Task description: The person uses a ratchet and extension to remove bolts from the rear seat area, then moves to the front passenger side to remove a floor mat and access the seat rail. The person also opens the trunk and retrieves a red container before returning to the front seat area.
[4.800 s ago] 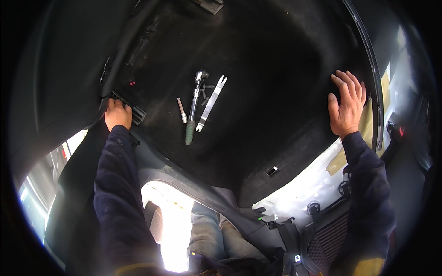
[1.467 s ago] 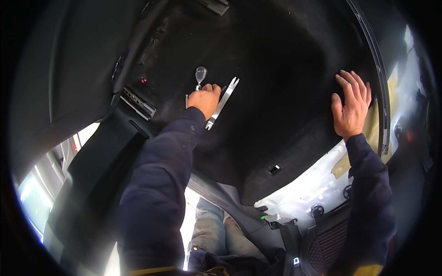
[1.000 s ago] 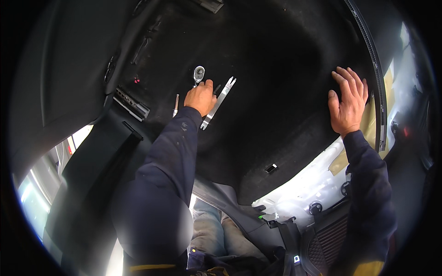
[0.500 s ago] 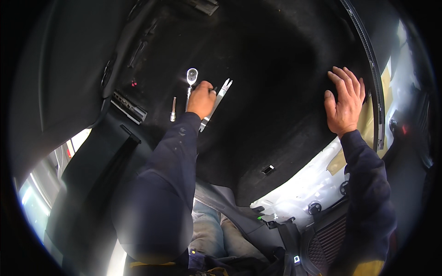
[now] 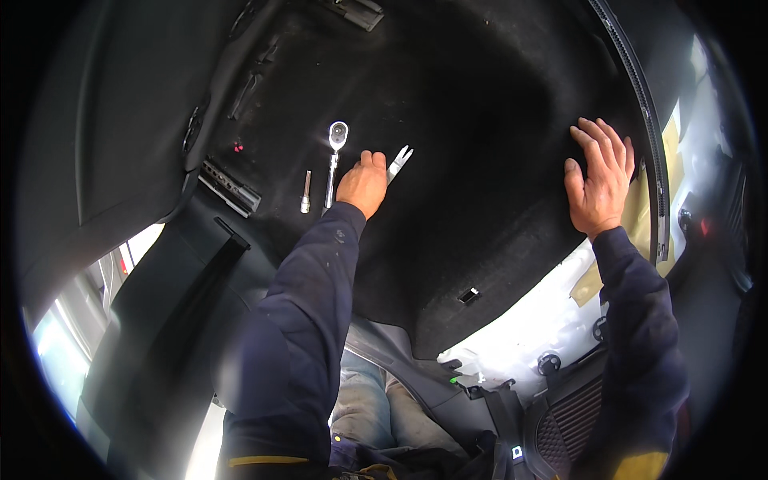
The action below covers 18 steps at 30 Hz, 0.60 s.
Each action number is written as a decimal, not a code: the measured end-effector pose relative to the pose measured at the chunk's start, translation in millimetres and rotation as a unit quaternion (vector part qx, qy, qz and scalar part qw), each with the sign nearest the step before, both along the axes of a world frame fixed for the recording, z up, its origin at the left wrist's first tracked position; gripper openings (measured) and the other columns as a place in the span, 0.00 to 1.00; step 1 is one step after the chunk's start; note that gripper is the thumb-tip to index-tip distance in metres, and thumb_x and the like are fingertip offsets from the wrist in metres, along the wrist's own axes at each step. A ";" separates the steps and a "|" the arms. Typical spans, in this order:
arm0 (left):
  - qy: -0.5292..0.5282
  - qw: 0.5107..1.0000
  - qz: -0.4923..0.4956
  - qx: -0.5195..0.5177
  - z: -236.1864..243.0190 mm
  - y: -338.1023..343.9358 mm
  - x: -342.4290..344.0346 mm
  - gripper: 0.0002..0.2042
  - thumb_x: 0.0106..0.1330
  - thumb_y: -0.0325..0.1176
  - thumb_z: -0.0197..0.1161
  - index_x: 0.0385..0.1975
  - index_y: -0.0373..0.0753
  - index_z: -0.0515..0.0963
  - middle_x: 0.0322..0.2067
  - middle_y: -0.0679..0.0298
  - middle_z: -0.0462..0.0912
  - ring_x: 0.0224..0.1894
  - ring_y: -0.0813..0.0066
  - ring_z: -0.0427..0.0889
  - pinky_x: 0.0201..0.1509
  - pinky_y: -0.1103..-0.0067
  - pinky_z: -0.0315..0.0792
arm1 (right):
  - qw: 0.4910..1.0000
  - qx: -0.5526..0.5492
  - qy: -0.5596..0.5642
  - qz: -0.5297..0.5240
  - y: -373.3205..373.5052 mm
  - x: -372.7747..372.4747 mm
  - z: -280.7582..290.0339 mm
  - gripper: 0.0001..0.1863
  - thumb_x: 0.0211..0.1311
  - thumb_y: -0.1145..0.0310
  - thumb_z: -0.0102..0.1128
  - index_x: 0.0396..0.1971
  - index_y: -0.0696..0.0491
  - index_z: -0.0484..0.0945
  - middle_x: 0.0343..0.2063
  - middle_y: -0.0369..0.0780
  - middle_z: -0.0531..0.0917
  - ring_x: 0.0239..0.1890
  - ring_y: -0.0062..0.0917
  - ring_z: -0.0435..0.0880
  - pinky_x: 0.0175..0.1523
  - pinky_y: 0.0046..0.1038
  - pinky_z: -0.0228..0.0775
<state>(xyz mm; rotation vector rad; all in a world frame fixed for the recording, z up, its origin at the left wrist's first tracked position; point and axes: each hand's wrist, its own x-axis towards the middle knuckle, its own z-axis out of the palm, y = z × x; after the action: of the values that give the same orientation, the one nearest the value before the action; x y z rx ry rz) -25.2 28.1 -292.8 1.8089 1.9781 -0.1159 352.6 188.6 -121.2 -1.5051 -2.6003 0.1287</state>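
My left hand [image 5: 363,186] is closed around a silver forked pry tool [image 5: 399,165] lying against the black carpeted surface. The tool's notched end shows past my fingers, while its lower part is hidden behind the hand. Just left of that hand lies a ratchet wrench [image 5: 333,164] with a round chrome head. A shorter bit socket [image 5: 306,194] rests left of the ratchet. My right hand [image 5: 598,178] is held open at the right, fingers spread and slightly bent, palm against the dark surface near its edge.
A black strip [image 5: 638,92] curves along the right side. White bare metal [image 5: 512,328] with tan patches borders the carpet [image 5: 480,216] below it. A metal bracket [image 5: 230,188] sits at the left, near a black panel [image 5: 188,280]. A seat belt [image 5: 504,416] hangs at the bottom.
My left hand has shifted right from beside the ratchet onto the pry tool, which has tilted slightly. The right hand stays in place.
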 end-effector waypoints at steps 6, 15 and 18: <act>-0.519 0.722 0.421 -0.179 17.8 10.1 -13.5 0.09 0.69 0.22 0.55 0.46 0.32 0.78 0.31 0.59 0.79 0.25 0.71 0.81 0.28 0.68 0.75 | 1.000 0.002 0.002 -0.001 0.3 -0.9 0.9 0.25 0.65 0.62 0.60 0.62 0.49 0.82 0.67 0.37 0.81 0.77 0.38 0.71 0.84 0.57 0.47; -0.744 0.416 0.515 -0.096 78.4 -76.5 -54.3 0.10 0.71 0.35 0.66 0.45 0.36 0.80 0.41 0.59 0.81 0.41 0.64 0.83 0.51 0.65 0.81 | 1.000 0.005 0.001 -0.001 0.4 -1.1 0.4 0.25 0.65 0.62 0.61 0.61 0.50 0.83 0.67 0.37 0.81 0.77 0.39 0.70 0.84 0.57 0.47; -0.619 0.509 0.597 -0.027 67.7 -79.0 -95.1 0.14 0.79 0.44 0.66 0.44 0.37 0.81 0.28 0.70 0.74 0.26 0.76 0.70 0.36 0.75 0.74 | 1.000 0.006 0.002 0.003 0.0 0.2 -0.6 0.25 0.65 0.62 0.60 0.61 0.50 0.83 0.67 0.37 0.81 0.77 0.39 0.70 0.84 0.57 0.48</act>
<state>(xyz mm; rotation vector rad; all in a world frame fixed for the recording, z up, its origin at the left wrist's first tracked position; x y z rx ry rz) -120.2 -50.9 -225.0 -0.1723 1.4261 1.1602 352.8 188.6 -121.7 -1.4920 -2.5976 0.1156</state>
